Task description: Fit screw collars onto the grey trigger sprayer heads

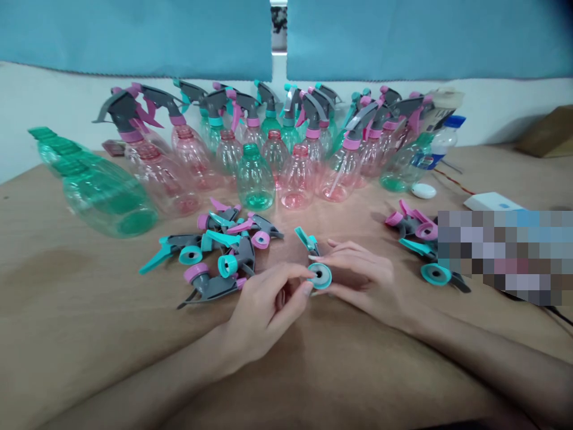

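Observation:
Between my two hands is a grey trigger spray head with a teal collar (325,283), its round underside and dark centre hole facing me. My left hand (264,310) pinches the collar's left edge with thumb and index finger. From the other side, the fingers of my right hand (367,278) are closed around the same spray head, hiding most of its body; the teal trigger (304,238) sticks up beyond them. To the left lies a pile of loose teal and pink spray heads (239,257). A smaller group of spray heads (436,274) lies to the right.
Behind my hands stand a green bottle (255,179), a pink bottle (298,179) and several more, many with spray heads fitted. Green bottles (107,197) lean at the left. At right are a white oval object (423,191), a white box (492,202) and a blurred-out area.

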A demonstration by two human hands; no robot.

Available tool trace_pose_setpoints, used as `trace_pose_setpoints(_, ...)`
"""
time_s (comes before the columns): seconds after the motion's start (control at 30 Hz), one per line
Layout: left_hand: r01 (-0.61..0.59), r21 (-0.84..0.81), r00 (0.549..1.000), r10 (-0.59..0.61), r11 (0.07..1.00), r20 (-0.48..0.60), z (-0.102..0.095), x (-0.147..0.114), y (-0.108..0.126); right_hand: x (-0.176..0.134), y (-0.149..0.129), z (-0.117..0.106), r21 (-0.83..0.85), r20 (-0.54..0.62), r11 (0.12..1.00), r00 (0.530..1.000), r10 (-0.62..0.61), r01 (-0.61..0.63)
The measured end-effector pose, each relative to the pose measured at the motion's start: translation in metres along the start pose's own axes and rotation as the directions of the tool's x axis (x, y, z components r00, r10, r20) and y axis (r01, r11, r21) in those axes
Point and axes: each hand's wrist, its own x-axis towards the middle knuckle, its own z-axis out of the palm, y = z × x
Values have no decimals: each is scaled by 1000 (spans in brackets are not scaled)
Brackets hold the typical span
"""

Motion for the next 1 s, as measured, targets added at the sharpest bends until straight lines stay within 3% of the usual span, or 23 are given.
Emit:
trace_pose_setpoints(0.2,98,-69,995,-99,993,-5,4,1,0,-4,4,2,-31,70,997,996,-64,66)
trace_pose_setpoints(0.33,133,3,990,-133,991,50,5,4,-1,-7,5,5,-80,92,987,987,-135,142)
trace_pose_setpoints(0.63,183,77,973,-192,980,126,6,7,-4,-7,7,7,-133,131,975,979,-158,176)
trace_pose_setpoints(0.83,241,126,958,-257,962,125,7,7,-3,-9,8,7,-182,154,952,963,-219,246)
trace_pose_setpoints(1.0,232,143,963,-248,962,107,7,7,-2,-7,4,8,-183,146,956,968,-206,231)
